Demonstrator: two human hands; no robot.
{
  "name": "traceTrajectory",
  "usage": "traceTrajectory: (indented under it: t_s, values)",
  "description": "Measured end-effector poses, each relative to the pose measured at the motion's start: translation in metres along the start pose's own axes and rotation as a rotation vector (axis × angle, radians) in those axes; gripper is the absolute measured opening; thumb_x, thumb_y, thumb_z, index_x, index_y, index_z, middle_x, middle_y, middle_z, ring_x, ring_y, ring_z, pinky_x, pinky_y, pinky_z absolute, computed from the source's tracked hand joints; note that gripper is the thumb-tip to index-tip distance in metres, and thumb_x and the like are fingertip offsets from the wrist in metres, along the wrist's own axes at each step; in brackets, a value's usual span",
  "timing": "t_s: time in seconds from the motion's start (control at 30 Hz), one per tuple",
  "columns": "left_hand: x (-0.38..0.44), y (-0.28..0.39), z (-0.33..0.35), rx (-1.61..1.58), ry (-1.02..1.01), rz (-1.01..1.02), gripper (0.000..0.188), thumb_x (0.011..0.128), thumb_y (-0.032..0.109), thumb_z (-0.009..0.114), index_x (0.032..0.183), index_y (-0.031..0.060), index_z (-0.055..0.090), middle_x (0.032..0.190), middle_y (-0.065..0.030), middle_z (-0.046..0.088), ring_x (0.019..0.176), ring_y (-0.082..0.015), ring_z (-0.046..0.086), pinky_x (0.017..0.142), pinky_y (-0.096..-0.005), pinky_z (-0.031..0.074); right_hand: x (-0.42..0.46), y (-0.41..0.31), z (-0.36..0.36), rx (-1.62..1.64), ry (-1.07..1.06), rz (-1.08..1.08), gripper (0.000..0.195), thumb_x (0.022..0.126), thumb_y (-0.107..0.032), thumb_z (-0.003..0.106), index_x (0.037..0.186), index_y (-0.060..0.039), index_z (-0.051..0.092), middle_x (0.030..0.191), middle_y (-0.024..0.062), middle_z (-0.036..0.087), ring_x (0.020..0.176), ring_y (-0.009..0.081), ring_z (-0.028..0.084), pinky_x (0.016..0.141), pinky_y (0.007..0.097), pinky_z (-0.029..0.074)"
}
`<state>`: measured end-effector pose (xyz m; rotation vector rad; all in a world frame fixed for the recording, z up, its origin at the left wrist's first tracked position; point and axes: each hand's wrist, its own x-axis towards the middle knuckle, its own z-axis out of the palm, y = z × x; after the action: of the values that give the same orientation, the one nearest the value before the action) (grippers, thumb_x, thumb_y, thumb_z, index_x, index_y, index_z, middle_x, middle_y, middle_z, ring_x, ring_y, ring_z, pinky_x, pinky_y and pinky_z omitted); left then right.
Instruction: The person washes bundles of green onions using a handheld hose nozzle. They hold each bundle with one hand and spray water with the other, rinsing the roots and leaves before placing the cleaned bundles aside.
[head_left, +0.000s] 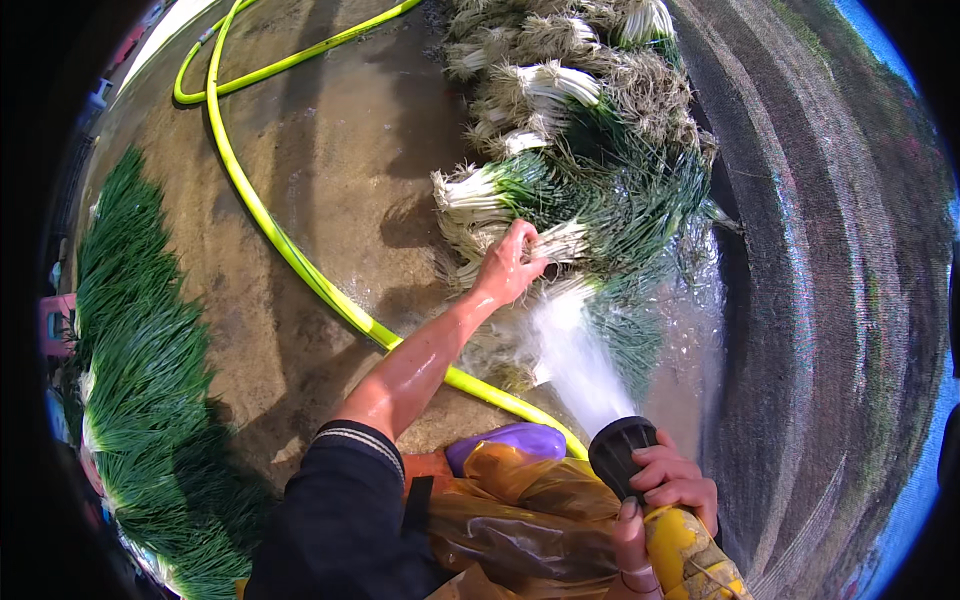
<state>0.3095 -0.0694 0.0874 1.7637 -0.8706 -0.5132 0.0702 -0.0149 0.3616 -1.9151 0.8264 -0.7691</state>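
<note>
My left hand (508, 266) is on the root end of a bunch of green onions (562, 241), its fingers and thumb around the roots. My right hand (667, 480) grips a black spray nozzle (621, 454) on a yellow hose end. A dense white water jet (589, 375) shoots from it onto the onions just below my left hand, and spray blurs the roots there. Beyond my left hand lies a heap of green onion bunches (555, 82), white stems and matted roots mostly toward the left, dark green leaves toward the right.
A yellow-green hose (262, 217) curves across the wet concrete floor (330, 150). At left stretches a long row of green onions (142, 360). Dark mesh netting (810, 262) borders the right side. A purple boot (510, 442) and translucent orange apron (525, 517) show below.
</note>
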Motion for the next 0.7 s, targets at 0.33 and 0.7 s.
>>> traceTrajectory:
  t_s: [0.33,0.7]
  values:
    - [-0.145,-0.148,-0.029,0.072,0.121,-0.481,0.038,0.078,0.014,0.069,0.112,0.0006,0.058,0.107,-0.0158,0.060,0.094,-0.0263,0.061,0.081,-0.0374,0.050,0.024,-0.022,0.004,0.048,-0.168,-0.153,0.029,0.077,-0.012,0.064,0.089,-0.0113,0.038,0.083,0.0079,0.053,0.094,0.0266,0.058,0.107,0.0561,0.031]
    - [-0.238,-0.082,-0.005,0.134,-0.279,-0.343,0.009,0.081,0.011,0.059,0.089,0.0087,0.061,0.090,-0.0140,0.060,0.087,-0.0336,0.059,0.077,-0.0427,0.049,0.017,-0.015,0.027,0.110,-0.229,-0.286,0.029,0.069,-0.005,0.062,0.087,-0.0106,0.041,0.080,0.0073,0.056,0.089,0.0251,0.059,0.106,0.0558,0.033]
